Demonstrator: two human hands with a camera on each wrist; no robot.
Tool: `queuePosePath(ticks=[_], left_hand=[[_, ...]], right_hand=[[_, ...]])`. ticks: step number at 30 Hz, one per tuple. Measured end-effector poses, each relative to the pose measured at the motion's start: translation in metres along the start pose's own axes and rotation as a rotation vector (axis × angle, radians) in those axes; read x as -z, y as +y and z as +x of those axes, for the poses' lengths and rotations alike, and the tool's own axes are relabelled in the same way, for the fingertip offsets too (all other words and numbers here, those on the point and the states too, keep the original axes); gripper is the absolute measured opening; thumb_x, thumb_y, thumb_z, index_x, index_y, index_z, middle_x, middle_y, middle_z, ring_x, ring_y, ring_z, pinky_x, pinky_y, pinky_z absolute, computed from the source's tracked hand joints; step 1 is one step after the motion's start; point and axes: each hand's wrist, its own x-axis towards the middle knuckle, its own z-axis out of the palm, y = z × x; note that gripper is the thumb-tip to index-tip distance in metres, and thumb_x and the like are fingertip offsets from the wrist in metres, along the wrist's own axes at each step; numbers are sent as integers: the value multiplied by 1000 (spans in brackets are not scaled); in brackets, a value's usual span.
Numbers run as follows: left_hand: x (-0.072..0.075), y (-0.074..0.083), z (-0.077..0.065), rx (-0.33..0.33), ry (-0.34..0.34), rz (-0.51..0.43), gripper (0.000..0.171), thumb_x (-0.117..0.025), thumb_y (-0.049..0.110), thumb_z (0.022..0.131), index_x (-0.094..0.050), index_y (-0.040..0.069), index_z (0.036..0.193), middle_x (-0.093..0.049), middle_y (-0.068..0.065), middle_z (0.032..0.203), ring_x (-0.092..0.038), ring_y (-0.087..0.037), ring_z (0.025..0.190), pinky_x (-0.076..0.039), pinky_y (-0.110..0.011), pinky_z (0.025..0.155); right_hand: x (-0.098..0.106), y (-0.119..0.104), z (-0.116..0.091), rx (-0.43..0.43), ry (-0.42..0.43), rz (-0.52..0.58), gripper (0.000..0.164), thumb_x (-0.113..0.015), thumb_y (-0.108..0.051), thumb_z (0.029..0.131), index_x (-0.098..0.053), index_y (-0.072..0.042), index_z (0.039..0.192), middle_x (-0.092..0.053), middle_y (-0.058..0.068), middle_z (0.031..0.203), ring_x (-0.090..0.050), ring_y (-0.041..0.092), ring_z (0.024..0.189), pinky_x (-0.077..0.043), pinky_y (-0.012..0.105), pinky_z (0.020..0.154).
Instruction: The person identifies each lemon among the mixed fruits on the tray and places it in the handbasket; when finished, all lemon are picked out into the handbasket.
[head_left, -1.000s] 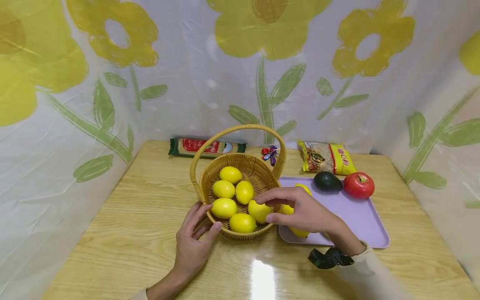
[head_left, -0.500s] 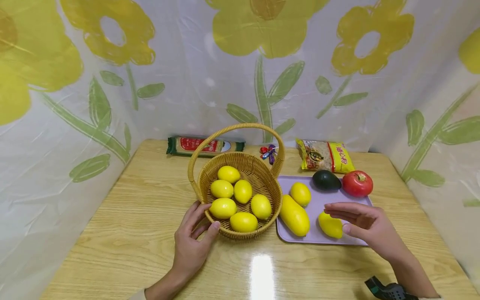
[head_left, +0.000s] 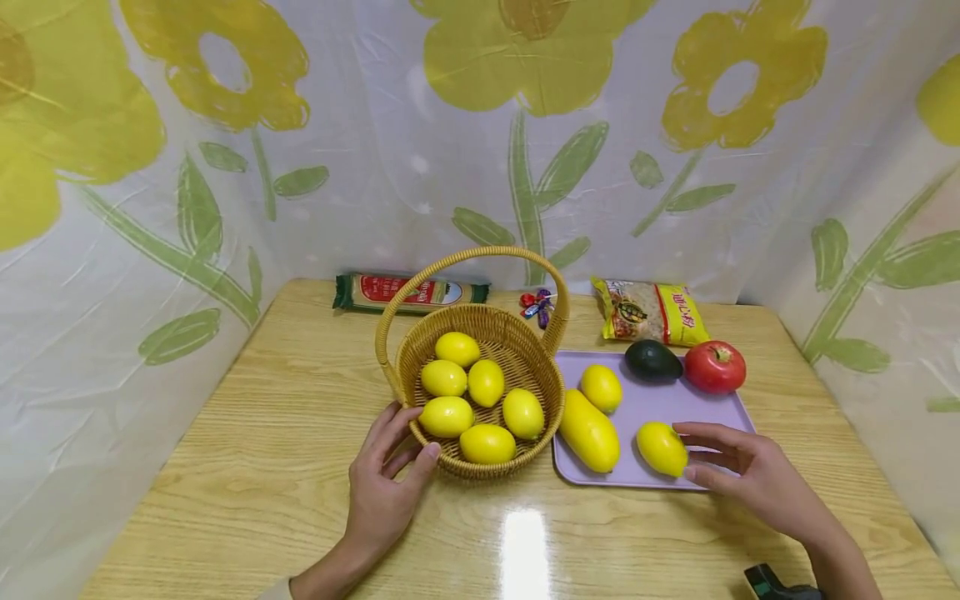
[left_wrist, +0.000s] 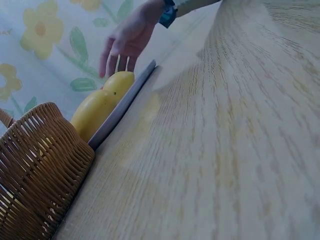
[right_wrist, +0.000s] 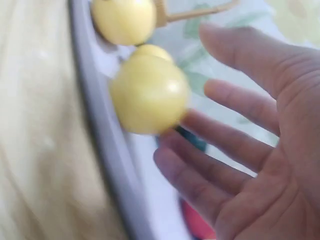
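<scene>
A wicker basket [head_left: 551, 425] with a tall handle holds several yellow lemons [head_left: 487, 444]. My left hand [head_left: 386, 487] holds the basket's near left rim, its index finger over the edge and thumb at the front. On the lilac tray [head_left: 686, 410], another lemon [head_left: 662, 448] lies near the front edge. My right hand [head_left: 757, 475] is beside its right end, fingers spread around it; in the right wrist view the thumb [right_wrist: 240, 47] stands clear of the lemon. Also on the tray are a long yellow fruit [head_left: 590, 431] and a lemon [head_left: 602, 388] behind it.
A dark avocado [head_left: 653, 361] and a red round fruit [head_left: 715, 367] sit at the tray's back. Behind are a yellow food packet [head_left: 648, 312], small wrapped candies [head_left: 538, 307] and a long green-ended package [head_left: 408, 293]. A flower-printed curtain [head_left: 375, 167] surrounds the wooden table [head_left: 300, 417].
My right hand has left the lemon that it was over in the basket, moved right to the tray, and come down beside the front lemon. The left hand stays at the basket.
</scene>
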Motion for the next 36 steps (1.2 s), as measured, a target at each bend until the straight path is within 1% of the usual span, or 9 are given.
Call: queuePosePath(ticks=[3, 6, 10, 15, 20, 26, 29, 32, 36], left_hand=[[0, 0, 0, 0, -4, 1, 47, -79, 5, 100, -68, 6, 146, -42, -19, 170, -57, -41, 144, -64, -34, 104], [0, 0, 1, -2, -3, 4, 47, -79, 5, 100, -68, 6, 146, -42, -19, 170, -57, -41, 145, -64, -33, 104], [0, 1, 1, -3, -3, -5, 47, -79, 4, 100, -68, 6, 146, -42, -19, 170, -58, -41, 144, -64, -35, 104], [0, 2, 0, 5, -9, -3, 48, -80, 5, 100, -67, 6, 146, -41, -18, 171, -57, -39, 146, -64, -36, 105], [0, 3, 0, 6, -2, 3, 48, -80, 5, 100, -67, 6, 146, -41, -18, 170, -57, -39, 145, -65, -35, 104], [-1, 2, -1, 9, -8, -9, 47, -80, 5, 100, -67, 5, 146, -41, -21, 170, -57, -41, 145, -65, -35, 104], [-1, 1, -2, 11, -13, -5, 47, -80, 6, 100, -68, 5, 146, -41, -21, 170, -58, -42, 144, -65, -39, 104], [0, 1, -2, 8, -6, -1, 46, -80, 6, 100, -68, 5, 145, -42, -21, 170, -59, -42, 143, -65, -42, 104], [2, 2, -2, 4, -1, 7, 46, -80, 7, 100, -68, 6, 145, -42, -20, 170, -59, -42, 143, -65, -42, 104]], right_hand=[[-11, 7, 7, -23, 15, -3, 48, -84, -4, 96, -70, -4, 142, -74, 12, 138, -69, -4, 118, -63, 15, 96], [-18, 11, 11, -45, 49, -42, 49, -86, -7, 95, -70, -5, 142, -73, 19, 137, -67, -7, 116, -62, 13, 95], [-19, 6, 15, -61, 75, -89, 47, -87, -9, 95, -72, -6, 140, -75, 18, 134, -67, -7, 113, -61, 11, 93], [-9, -13, 25, 5, 77, -76, 46, -86, -5, 95, -72, -8, 139, -76, 8, 129, -72, 0, 108, -63, 13, 91], [-11, -45, 58, 109, 28, -3, 49, -84, -1, 95, -72, -13, 141, -75, 4, 134, -74, 8, 110, -65, 18, 95], [-44, -68, 102, 204, -84, 83, 46, -81, -4, 99, -71, -13, 143, -72, 10, 143, -72, 15, 123, -63, 25, 106], [-62, -74, 117, 236, -78, -4, 44, -83, -11, 100, -72, -15, 142, -72, 9, 144, -73, 19, 124, -65, 37, 107], [-76, -79, 127, 270, -17, -153, 44, -86, -18, 98, -74, -17, 140, -75, 4, 141, -75, 19, 119, -67, 47, 102], [-80, -81, 131, 279, 33, -237, 45, -88, -17, 95, -75, -14, 138, -77, 1, 136, -78, 21, 112, -68, 50, 98]])
